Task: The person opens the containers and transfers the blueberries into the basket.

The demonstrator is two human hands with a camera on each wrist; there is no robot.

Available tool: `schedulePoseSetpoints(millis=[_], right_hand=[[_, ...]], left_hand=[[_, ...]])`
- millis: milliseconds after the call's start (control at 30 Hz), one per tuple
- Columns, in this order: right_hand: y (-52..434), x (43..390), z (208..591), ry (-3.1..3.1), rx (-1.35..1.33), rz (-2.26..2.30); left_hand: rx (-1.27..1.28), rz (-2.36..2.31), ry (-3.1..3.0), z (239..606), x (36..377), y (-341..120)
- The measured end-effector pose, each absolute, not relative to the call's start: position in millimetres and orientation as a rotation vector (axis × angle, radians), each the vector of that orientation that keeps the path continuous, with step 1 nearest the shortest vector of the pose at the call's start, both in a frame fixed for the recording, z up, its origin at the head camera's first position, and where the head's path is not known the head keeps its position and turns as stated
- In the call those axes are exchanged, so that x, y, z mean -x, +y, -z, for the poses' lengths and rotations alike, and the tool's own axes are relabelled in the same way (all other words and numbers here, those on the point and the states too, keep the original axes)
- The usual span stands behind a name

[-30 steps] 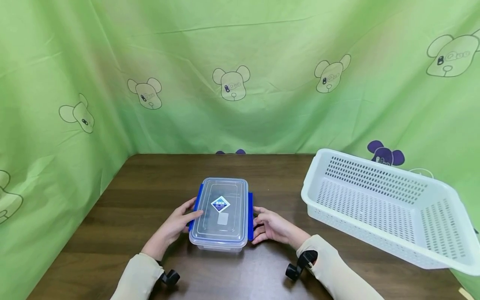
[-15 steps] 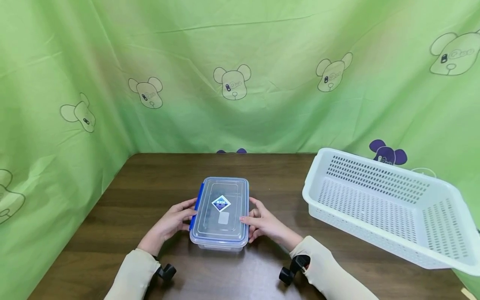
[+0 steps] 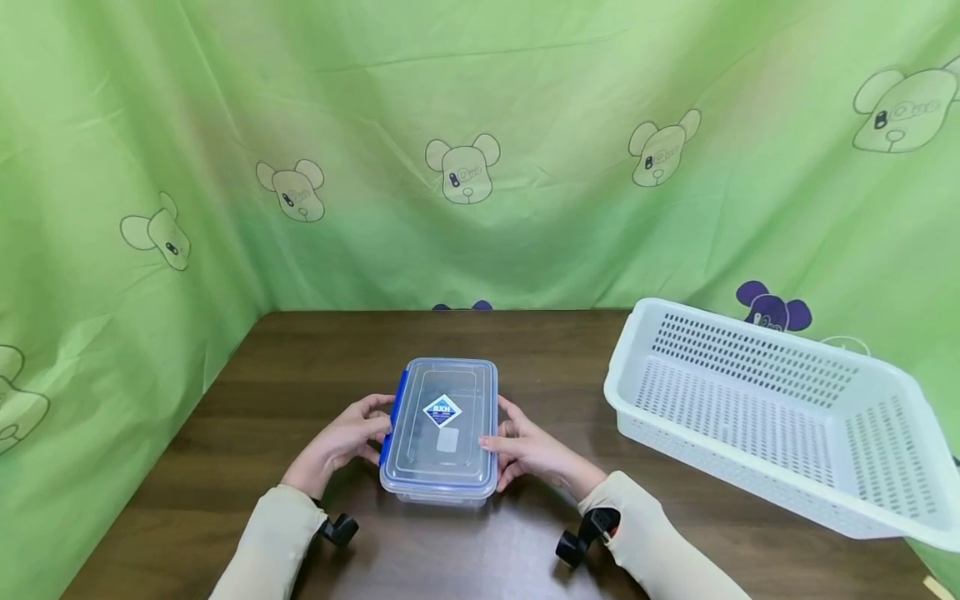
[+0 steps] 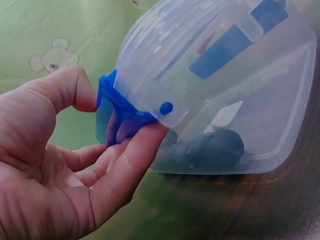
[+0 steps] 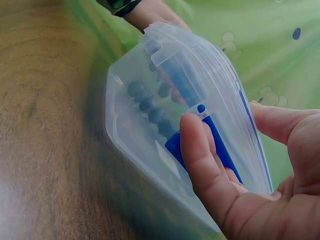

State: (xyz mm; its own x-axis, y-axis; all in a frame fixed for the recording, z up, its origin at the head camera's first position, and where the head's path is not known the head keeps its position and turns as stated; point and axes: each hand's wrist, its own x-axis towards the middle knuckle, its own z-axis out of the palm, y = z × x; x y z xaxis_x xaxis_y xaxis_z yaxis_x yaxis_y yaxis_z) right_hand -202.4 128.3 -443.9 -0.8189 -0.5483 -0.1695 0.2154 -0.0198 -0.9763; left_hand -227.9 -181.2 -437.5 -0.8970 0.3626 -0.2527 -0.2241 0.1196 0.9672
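A clear plastic food container point(image 3: 450, 458) with a transparent lid and blue side latches rests on the table between both hands. My left hand point(image 3: 345, 437) pinches the left latch point(image 4: 127, 112), thumb at its upper edge and fingers below; this latch juts outward in the left wrist view. On the other side, my right hand point(image 3: 536, 450) grips the container, thumb on the lid's edge and fingers against the right latch point(image 5: 222, 150), which lies down along the wall. Blurred dark shapes point(image 5: 150, 107) show through the plastic; I cannot tell what they are.
A large white perforated basket point(image 3: 738, 417) stands at the right of the brown wooden table point(image 3: 300, 367), reaching past its edge. Green cloth point(image 3: 555, 233) with cartoon heads hangs behind and to the left.
The right latch, jutting out a second ago, is folded down. My right hand has shifted left, its thumb now on the lid. My left thumb has slid from the lid to the left latch.
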Motion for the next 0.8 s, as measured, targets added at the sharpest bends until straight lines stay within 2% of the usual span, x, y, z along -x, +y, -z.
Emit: schedulePoseSetpoints(millis=[800], right_hand=[[128.3, 203.5, 441.8, 1.715, 0.360, 1.867]], left_hand=[[-0.150, -1.629, 2.339, 422.3, 214.0, -158.4]])
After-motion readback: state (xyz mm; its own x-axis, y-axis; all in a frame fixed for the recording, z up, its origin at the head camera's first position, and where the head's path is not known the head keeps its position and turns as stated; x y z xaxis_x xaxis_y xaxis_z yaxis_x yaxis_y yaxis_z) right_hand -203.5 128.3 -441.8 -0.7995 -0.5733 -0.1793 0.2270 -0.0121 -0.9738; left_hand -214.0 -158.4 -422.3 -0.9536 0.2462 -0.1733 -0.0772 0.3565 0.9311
